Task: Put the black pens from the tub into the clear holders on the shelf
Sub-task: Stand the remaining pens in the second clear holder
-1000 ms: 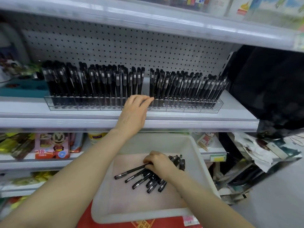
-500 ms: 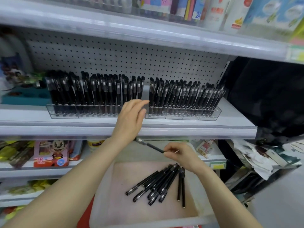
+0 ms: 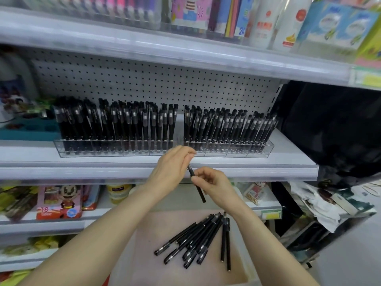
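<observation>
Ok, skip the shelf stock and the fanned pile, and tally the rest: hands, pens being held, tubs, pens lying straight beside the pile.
Hands: 2, left hand and right hand
Held pen: 1
Tub: 1
Straight pens: 2
Total: 6
</observation>
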Action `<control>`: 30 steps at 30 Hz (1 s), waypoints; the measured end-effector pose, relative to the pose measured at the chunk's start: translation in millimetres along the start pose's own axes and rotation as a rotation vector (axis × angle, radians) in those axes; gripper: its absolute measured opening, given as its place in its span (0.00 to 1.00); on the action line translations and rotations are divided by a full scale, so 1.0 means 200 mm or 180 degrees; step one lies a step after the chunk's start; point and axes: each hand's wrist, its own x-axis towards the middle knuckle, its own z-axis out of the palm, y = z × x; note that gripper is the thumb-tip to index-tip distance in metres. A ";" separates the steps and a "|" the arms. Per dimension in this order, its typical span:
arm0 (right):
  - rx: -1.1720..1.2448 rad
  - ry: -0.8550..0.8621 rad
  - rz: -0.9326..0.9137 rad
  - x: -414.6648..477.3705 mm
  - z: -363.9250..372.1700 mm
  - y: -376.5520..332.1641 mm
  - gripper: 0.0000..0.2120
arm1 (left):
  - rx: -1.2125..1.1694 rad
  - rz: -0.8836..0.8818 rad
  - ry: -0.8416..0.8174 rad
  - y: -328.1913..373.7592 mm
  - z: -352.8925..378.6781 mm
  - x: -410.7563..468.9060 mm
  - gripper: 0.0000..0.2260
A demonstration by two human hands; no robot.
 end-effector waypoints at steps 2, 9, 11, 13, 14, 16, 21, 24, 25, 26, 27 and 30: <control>-0.0198 0.0119 -0.0090 0.03 -0.04 -0.02 0.02 | 0.0265 0.0300 0.0233 -0.01 -0.02 0.02 0.14; -0.0323 0.1359 -0.0553 0.18 -0.24 -0.20 0.05 | 0.1330 0.0894 0.0286 -0.16 -0.01 0.09 0.21; -0.0385 0.1661 -0.0654 0.24 -0.27 -0.24 0.06 | 0.1476 0.0901 0.0234 -0.18 0.00 0.09 0.25; -0.0476 0.1801 -0.0713 0.29 -0.28 -0.26 0.06 | 0.1507 0.0904 0.0271 -0.19 0.01 0.09 0.24; -0.0547 0.1819 -0.0746 0.31 -0.27 -0.27 0.06 | 0.1511 0.0910 0.0309 -0.19 0.01 0.09 0.24; -0.0669 0.1788 -0.0766 0.35 -0.25 -0.28 0.07 | 0.1513 0.0941 0.0394 -0.18 0.02 0.10 0.23; -0.1213 0.1486 -0.0577 0.41 -0.19 -0.20 0.09 | 0.1380 0.0941 0.0437 -0.20 0.03 0.09 0.22; -0.1508 0.1487 -0.0509 0.42 -0.16 -0.15 0.11 | 0.1314 0.0918 0.0427 -0.22 0.03 0.08 0.22; -0.1578 0.1538 -0.0544 0.42 -0.16 -0.14 0.11 | 0.1301 0.0904 0.0429 -0.22 0.03 0.08 0.23; -0.1616 0.1584 -0.0576 0.43 -0.16 -0.14 0.11 | 0.1295 0.0890 0.0430 -0.22 0.04 0.08 0.23; -0.1626 0.1612 -0.0574 0.43 -0.15 -0.14 0.12 | 0.1288 0.0880 0.0431 -0.22 0.04 0.08 0.23; -0.1635 0.1666 -0.0534 0.42 -0.14 -0.14 0.11 | 0.1282 0.0873 0.0439 -0.23 0.04 0.08 0.23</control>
